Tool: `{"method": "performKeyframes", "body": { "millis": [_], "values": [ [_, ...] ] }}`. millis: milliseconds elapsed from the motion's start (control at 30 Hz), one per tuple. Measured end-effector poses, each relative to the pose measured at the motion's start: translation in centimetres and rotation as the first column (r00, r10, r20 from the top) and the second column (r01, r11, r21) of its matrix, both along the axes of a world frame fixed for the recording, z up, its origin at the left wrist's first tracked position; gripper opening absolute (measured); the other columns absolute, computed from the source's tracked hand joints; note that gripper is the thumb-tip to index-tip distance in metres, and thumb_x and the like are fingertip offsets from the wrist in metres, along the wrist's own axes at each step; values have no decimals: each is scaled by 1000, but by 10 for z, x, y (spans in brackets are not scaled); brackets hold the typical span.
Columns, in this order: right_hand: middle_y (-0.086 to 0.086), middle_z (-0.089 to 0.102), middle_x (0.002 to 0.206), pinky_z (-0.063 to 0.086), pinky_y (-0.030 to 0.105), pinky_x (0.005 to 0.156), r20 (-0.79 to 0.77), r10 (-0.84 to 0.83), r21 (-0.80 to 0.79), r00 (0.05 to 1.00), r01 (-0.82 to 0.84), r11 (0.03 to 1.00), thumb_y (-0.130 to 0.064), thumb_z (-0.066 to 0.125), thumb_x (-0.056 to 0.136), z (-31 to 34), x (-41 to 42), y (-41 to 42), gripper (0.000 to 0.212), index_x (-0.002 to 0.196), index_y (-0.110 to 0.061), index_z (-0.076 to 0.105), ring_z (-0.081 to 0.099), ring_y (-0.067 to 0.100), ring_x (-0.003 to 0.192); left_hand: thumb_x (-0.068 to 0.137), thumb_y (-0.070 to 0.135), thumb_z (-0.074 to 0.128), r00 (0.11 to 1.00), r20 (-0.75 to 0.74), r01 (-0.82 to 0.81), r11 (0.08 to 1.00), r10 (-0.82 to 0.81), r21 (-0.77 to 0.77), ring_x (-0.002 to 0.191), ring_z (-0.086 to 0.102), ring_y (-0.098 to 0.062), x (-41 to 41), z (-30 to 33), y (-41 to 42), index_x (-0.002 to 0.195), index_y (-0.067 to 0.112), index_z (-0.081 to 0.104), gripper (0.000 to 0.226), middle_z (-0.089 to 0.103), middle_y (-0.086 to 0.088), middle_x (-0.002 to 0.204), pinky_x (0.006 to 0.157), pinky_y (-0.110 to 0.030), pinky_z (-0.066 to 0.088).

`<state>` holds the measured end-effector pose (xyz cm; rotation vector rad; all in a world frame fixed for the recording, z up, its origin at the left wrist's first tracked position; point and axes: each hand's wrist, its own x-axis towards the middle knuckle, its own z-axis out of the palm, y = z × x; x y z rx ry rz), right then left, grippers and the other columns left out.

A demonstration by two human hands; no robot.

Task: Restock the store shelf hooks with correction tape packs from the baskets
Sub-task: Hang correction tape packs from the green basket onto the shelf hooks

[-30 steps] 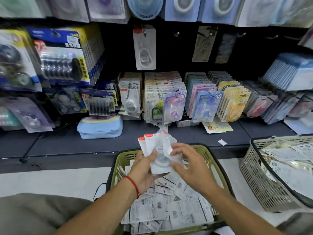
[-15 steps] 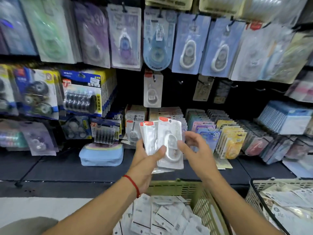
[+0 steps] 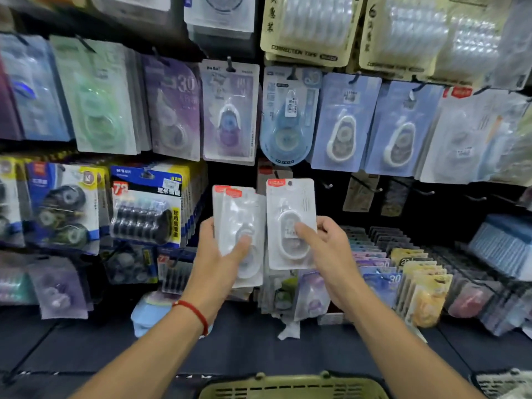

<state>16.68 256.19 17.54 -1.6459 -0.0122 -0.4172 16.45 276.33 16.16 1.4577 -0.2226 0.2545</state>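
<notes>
**One pack split off, hook comes next**

Hands first, from the left: our left hand [image 3: 221, 254] grips a small stack of packs [image 3: 240, 223], thumb pressed across the front blister, fingers hidden behind. Just beside it, our right hand [image 3: 325, 249] pinches a single pack [image 3: 290, 223] upright, thumb on the clear bubble, its red-labelled top and hang hole uppermost. The two lots stand apart with a narrow gap between them.

We judge the step in hand to be hanging: one pack is separated and raised in front of the dark lower row of the shelf. Right of it we see bare hooks [image 3: 328, 185], and behind its top a matching red-topped pack seems to hang, though that is partly hidden.

Next we must line the hang hole up with a hook tip and slide the pack on squarely. Below us, the green basket [image 3: 290, 387] rim shows.
</notes>
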Motion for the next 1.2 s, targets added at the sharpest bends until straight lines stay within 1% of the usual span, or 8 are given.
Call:
{"method": "performKeyframes", "body": {
  "millis": [267,467,667,833,900,967,1033,1200],
  "values": [
    [-5,80,94,56,30,66,57,-90,-42,994,92,995,-39,72,97,0,25,6,20,109,-22,68,77,13,84,99,26,68,979,116,-180,978,167,109,101,63,10,9,-11,17,140,34,44,48,63,21,119,71,-4,49],
    [-9,78,84,48,17,54,135,-188,-175,973,210,962,-49,71,93,-7,29,13,20,102,-30,70,71,5,70,99,30,67,976,146,-179,978,162,108,107,61,12,6,-11,15,137,38,42,47,62,27,120,80,-7,49],
    [-4,67,112,46,32,85,2,-301,-240,954,292,926,-43,66,100,-8,96,26,43,135,-18,65,62,28,118,96,26,72,968,168,-208,968,184,139,108,58,13,10,-19,6,137,33,40,53,60,24,123,82,-6,45],
    [14,67,131,48,38,90,-164,-391,-408,906,299,863,-51,54,104,-10,116,19,54,144,-14,56,62,34,121,88,26,82,984,96,-155,986,148,66,101,64,11,17,-29,0,129,38,44,57,65,31,111,79,-10,49],
    [2,72,118,48,35,81,-110,-315,-357,943,258,898,-52,50,104,-14,96,18,37,121,-24,67,65,25,110,83,29,87,989,69,-131,991,130,5,102,67,6,20,-29,-1,125,39,47,59,67,27,111,82,-18,53],
    [-6,77,103,55,33,79,-102,-47,-195,994,26,980,-53,48,104,-18,65,19,34,102,-32,74,72,16,100,75,37,92,994,45,-93,993,96,-68,102,70,3,21,-27,-3,122,40,49,64,69,25,111,80,-23,58],
    [-5,80,106,59,30,81,-110,222,-110,969,-234,966,-54,50,103,-23,35,20,35,108,-34,77,76,13,99,64,45,93,997,39,-60,990,66,-125,101,72,0,20,-25,-6,119,41,51,69,71,23,110,74,-22,61],
    [-4,79,109,63,34,80,-57,200,-89,978,-204,975,-37,73,93,-23,7,18,30,118,-21,70,77,15,99,65,48,97,999,39,-5,988,11,-157,100,75,-7,16,-22,-16,117,39,54,68,74,16,110,75,-23,61]
  ]
}}
